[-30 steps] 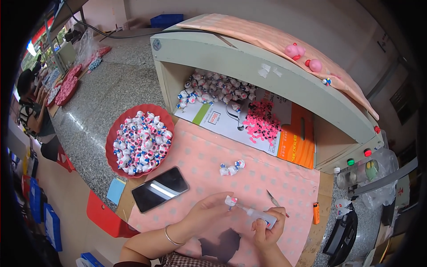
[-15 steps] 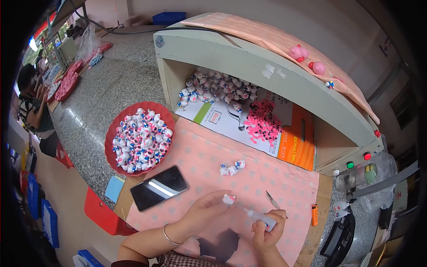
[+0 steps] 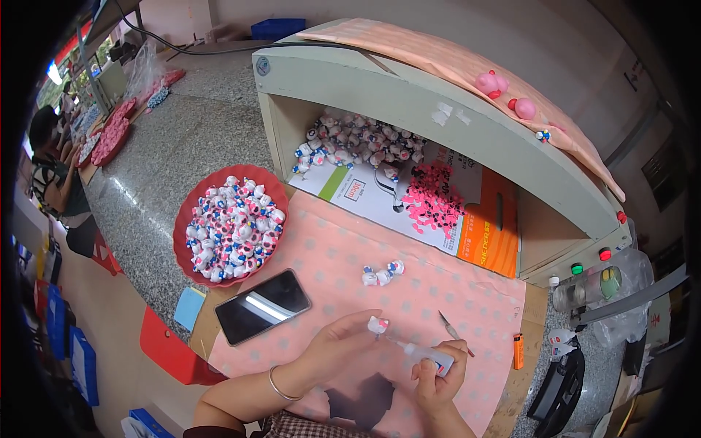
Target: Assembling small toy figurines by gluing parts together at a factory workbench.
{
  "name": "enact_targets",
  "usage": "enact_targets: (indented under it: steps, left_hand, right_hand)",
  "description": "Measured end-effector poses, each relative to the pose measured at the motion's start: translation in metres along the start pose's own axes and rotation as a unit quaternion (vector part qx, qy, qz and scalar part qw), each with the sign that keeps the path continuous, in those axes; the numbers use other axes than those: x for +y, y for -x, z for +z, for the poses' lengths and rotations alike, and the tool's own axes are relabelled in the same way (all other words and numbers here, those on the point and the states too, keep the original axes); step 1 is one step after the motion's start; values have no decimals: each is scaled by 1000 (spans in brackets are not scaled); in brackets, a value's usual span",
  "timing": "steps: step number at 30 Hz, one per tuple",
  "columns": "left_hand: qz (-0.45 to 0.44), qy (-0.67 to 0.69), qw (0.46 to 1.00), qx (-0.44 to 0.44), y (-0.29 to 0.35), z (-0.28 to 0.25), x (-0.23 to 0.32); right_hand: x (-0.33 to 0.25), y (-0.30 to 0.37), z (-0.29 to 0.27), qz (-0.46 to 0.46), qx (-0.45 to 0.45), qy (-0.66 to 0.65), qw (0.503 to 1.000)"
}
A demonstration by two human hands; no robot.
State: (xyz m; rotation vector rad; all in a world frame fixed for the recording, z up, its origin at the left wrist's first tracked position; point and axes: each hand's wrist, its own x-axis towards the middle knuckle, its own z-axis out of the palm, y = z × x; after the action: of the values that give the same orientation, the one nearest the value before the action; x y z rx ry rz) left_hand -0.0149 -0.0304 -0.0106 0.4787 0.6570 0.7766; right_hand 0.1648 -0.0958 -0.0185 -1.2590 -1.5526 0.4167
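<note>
The bench (image 3: 208, 120) is viewed from above through a head-worn fisheye.
The view is taken from the left of a side-by-side pair and is pointed down and forward, kept upright. The left hand (image 3: 345, 334) and right hand (image 3: 442, 374) are seen close, at lower middle; the booth (image 3: 350, 84) is faced at a slant, farther off. A co-worker (image 3: 58, 186) is taken in far left. Straight edges are bowed, and corners are lost in black.

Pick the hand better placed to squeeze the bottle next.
Probably the right hand: it grips the bottle, which points toward the small figure. The left hand is busy holding that figure.
</note>
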Motion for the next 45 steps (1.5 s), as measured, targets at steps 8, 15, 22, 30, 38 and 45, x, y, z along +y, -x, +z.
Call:
enact_targets:
  steps: [8,15,22,30,38,45]
  left_hand:
    - [-8,27,999,-19,1,-5,-6]
    - [8,6,1000,-30,11,-10,-1]
    - [29,-28,999,-29,15,-17,-3]
    - [34,-52,998,-30,11,-19,-5]
    - [36,-67,997,-12,11,-13,1]
    - [40,-99,994,-2,14,-14,3]
  right_hand:
    - [2,2,4,-2,8,7,1000]
    - [-7,7,13,-3,45,-16,999]
    - [-9,12,20,-16,40,13,999]
    - [-5,8,22,-14,33,3,999]
    - [-5,8,23,-3,46,-5,999]
    - [-7,9,23,-5,19,-2,1000]
